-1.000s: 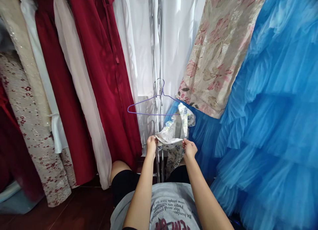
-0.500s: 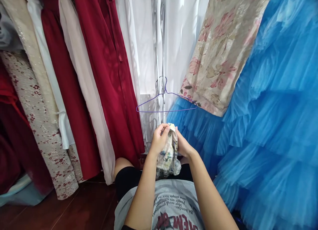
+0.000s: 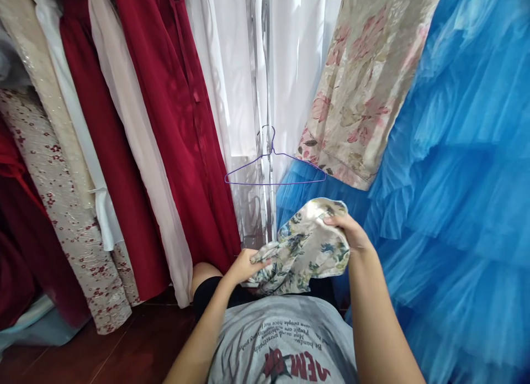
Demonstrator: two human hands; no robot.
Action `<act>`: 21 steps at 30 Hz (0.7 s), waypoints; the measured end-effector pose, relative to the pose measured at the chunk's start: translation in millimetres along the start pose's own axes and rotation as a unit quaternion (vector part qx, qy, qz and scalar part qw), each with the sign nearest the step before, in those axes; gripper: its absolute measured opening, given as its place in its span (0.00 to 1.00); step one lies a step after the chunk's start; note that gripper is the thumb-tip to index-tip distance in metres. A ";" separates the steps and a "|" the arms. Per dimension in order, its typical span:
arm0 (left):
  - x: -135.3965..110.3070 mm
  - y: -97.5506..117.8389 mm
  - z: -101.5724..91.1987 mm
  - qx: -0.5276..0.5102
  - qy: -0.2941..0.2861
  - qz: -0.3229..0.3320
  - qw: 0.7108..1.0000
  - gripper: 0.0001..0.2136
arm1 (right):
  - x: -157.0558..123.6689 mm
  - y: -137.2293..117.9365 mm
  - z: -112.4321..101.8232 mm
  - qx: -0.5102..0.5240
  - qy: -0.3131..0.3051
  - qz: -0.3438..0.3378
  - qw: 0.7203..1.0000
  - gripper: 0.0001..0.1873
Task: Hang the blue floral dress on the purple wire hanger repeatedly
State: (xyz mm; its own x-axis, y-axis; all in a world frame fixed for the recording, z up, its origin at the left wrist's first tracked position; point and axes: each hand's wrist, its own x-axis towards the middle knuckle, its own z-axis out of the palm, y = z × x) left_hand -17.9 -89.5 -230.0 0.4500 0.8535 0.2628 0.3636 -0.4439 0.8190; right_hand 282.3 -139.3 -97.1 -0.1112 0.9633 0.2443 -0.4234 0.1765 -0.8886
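Note:
A small floral cloth (image 3: pixel 304 248), cream with blue and green flowers, is stretched between my two hands in front of my chest. My left hand (image 3: pixel 243 267) pinches its lower left corner, fingers closed. My right hand (image 3: pixel 346 231) grips its upper right edge, higher and further out. A thin purple wire hanger (image 3: pixel 274 168) hangs empty on a shiny metal pole (image 3: pixel 267 113) just beyond the cloth, touched by neither hand.
Dark red dresses (image 3: pixel 174 108), a pale pink one and beaded cream ones hang on the left. A white curtain (image 3: pixel 232 69) is behind the pole. A pink-flowered garment (image 3: pixel 364 80) and a big blue tulle skirt (image 3: pixel 459 196) fill the right. Dark wooden floor (image 3: pixel 136 345) lies below left.
The cloth was bunched between both hands held close together under the hanger. Now my hands have drawn apart, left down and right up and out, spreading the cloth open.

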 end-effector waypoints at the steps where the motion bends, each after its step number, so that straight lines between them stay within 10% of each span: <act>1: -1.1 -8.8 -14.6 0.060 0.008 0.011 0.998 0.24 | 0.8 -3.5 -4.4 -0.036 0.012 -0.008 0.999 0.15; 6: 30.1 -21.6 -120.4 0.104 0.037 0.029 0.993 0.15 | 40.3 8.5 -7.8 -0.286 -0.031 -0.061 0.956 0.08; 11: 96.3 -13.0 -202.4 0.100 0.118 0.003 0.988 0.18 | 119.1 28.4 2.6 -0.426 0.030 -0.143 0.893 0.30; 21: 197.3 46.5 -215.5 0.070 0.278 0.056 0.957 0.12 | 183.7 28.1 4.8 -0.551 0.081 -0.126 0.821 0.09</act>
State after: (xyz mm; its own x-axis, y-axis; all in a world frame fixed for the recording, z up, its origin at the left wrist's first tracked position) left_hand -88.0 117.0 -30.2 0.0041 0.7946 0.6072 0.4609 -0.5403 0.7040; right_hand 245.7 41.7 -75.3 0.0130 0.8666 0.4988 0.6663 0.3645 -0.6505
